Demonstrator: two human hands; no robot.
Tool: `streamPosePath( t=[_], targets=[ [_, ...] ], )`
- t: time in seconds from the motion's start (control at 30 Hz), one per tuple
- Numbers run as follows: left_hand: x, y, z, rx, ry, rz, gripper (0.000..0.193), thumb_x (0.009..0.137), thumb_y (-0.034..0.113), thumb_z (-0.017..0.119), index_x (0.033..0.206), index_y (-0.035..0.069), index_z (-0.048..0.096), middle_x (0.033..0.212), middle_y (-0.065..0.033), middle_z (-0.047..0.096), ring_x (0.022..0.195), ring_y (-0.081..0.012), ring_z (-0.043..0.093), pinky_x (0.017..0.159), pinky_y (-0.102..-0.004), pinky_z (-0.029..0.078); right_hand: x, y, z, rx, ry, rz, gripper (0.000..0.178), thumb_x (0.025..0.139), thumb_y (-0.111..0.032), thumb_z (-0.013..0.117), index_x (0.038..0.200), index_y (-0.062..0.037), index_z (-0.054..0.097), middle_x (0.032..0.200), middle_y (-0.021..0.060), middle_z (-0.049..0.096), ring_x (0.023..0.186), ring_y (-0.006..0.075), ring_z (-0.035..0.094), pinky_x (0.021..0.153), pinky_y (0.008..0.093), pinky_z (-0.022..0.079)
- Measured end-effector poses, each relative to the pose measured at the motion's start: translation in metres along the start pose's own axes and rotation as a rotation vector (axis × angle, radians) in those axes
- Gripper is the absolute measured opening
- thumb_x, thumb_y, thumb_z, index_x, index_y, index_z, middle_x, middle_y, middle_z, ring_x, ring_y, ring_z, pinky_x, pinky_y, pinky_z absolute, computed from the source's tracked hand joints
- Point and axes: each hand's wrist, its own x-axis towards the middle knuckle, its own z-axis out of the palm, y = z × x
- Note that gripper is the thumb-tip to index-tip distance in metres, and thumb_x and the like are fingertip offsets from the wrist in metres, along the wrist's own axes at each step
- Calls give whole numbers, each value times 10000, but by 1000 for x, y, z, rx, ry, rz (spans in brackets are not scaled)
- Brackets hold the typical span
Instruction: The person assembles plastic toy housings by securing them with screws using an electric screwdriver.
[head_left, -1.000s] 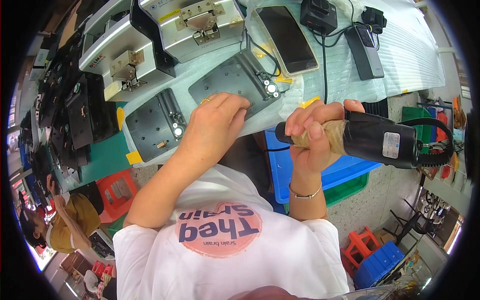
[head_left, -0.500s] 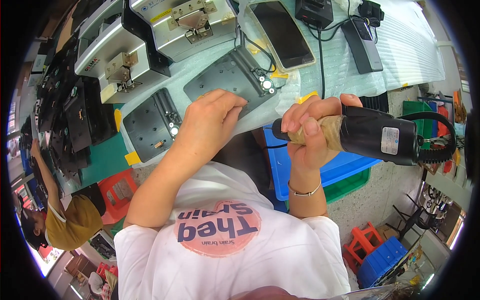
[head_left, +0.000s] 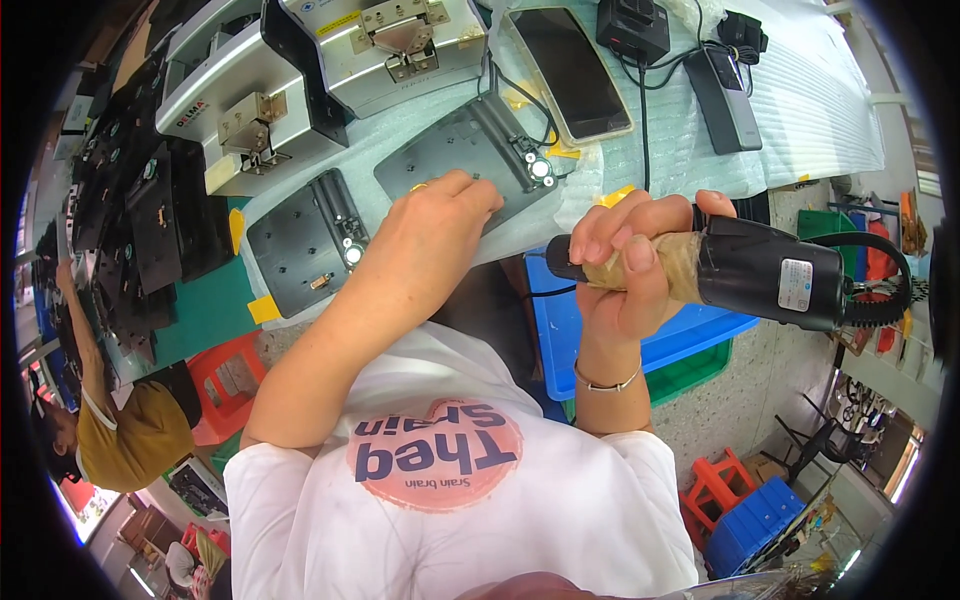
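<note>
My right hand (head_left: 640,262) is wrapped round a black electric screwdriver (head_left: 770,272), its grip bound with tan tape, held level off the table's near edge with the nose to the left. My left hand (head_left: 435,225) rests over the near part of a black plastic panel (head_left: 425,160) with its fingers bent and pressed together; whatever they pinch is hidden. That panel has a dark hinge bar and small round metal parts along its right side. A similar black panel (head_left: 285,255), with a small brass-coloured piece on it, lies left of my left forearm.
Two silver metal fixtures (head_left: 240,130) with latches stand behind the panels. A phone (head_left: 575,75), a black charger (head_left: 632,30) and a grey-black device (head_left: 722,100) lie on the foam-covered table. Many dark panels (head_left: 155,220) fill the left side, near another person (head_left: 140,430). A blue tray (head_left: 560,340) sits below.
The view has shifted slightly. My left hand has moved a little to the right over the panel, fingers still bent. My right hand keeps the screwdriver at nearly the same place.
</note>
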Motion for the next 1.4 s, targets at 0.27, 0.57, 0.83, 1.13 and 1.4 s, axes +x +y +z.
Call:
streamPosePath(
  t=[0.27,0.57,0.83,1.13,1.4],
  targets=[
    [2,-1,-4,-140,-35,-76,171,846,10,638,1015,5,623,892,-164,618,795,-326,636,703,-361,518,2,-3,3,52,-11,7,625,846,-15,645,1351,-81,283,749,53,527,567,174,529,512,314,504],
    [1,-7,-3,-55,-46,9,234,834,-9,639,1067,8,629,909,-155,631,814,-299,654,712,-362,524,3,-3,2,-81,-102,-25,519,892,-77,517,1354,-79,281,754,56,477,597,140,489,484,308,473],
    [-6,1,-15,-189,18,-47,300,791,26,710,1084,42,646,874,-110,614,683,-221,591,645,-325,496,4,-7,6,45,8,26,612,855,-14,596,1370,-107,277,738,54,517,588,160,513,513,316,502],
    [-29,8,1,-268,-38,101,187,789,129,761,945,64,681,725,-47,612,618,-191,563,554,-296,457,4,-18,7,183,-58,47,601,854,-41,517,1391,-130,263,793,60,493,623,164,490,485,337,484],
    [-59,3,31,-337,-87,132,116,796,116,739,834,65,642,757,-62,624,675,-232,599,624,-332,492,12,-30,4,178,0,-18,547,878,-73,495,1366,-131,256,801,55,476,627,163,493,476,331,477]
  ],
)
